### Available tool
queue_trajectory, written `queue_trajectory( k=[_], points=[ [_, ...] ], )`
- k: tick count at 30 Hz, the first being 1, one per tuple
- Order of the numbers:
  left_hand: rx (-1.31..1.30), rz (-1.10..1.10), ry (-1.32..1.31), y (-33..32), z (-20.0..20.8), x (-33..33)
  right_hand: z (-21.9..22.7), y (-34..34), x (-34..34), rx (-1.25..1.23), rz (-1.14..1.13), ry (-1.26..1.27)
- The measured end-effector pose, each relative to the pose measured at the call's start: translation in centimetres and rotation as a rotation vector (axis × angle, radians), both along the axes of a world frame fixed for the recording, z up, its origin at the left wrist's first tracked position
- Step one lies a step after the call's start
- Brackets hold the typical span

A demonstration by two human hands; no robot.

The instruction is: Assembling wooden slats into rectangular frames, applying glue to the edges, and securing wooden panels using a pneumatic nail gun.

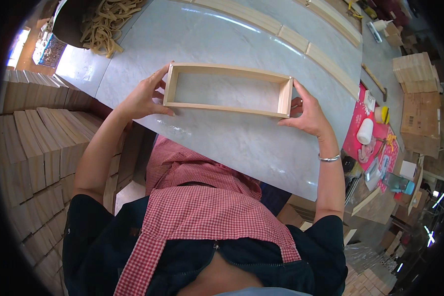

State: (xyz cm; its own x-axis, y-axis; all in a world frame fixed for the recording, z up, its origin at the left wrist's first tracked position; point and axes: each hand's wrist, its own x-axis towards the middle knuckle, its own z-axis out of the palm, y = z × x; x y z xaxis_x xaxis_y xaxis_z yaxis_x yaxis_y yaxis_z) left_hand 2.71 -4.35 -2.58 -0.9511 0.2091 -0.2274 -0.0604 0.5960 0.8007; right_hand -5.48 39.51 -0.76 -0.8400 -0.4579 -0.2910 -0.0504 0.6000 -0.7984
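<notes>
Pressure should match, I judge: left hand (145,96) and right hand (308,113) pinch the wooden frame (227,109) endwise, upper centre; squareness looks unclear.

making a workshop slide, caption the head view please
Left hand and right hand hold a rectangular wooden frame by its short ends at a pale table.
</notes>
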Motion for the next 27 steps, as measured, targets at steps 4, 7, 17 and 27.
queue_trajectory(
  k=[4, 7, 17, 27],
  points=[
    [0.020, 0.004, -0.011, 0.0, 0.3, -0.3, 0.0, 0.3, 0.9, 0.029, 0.022, 0.093],
    [0.078, -0.072, 0.029, 0.9, 1.2, 1.1, 0.4, 3.0, 4.2, 0.066, -0.044, 0.211],
    [0.078, -0.283, 0.078, 5.1, 1.3, -0.3, -0.3, 7.5, 9.8, 0.082, -0.149, 0.153],
    [0.135, -0.365, -0.027, 2.9, 3.5, -1.2, -1.0, 7.0, 9.4, 0.082, -0.187, 0.082]
  ],
)
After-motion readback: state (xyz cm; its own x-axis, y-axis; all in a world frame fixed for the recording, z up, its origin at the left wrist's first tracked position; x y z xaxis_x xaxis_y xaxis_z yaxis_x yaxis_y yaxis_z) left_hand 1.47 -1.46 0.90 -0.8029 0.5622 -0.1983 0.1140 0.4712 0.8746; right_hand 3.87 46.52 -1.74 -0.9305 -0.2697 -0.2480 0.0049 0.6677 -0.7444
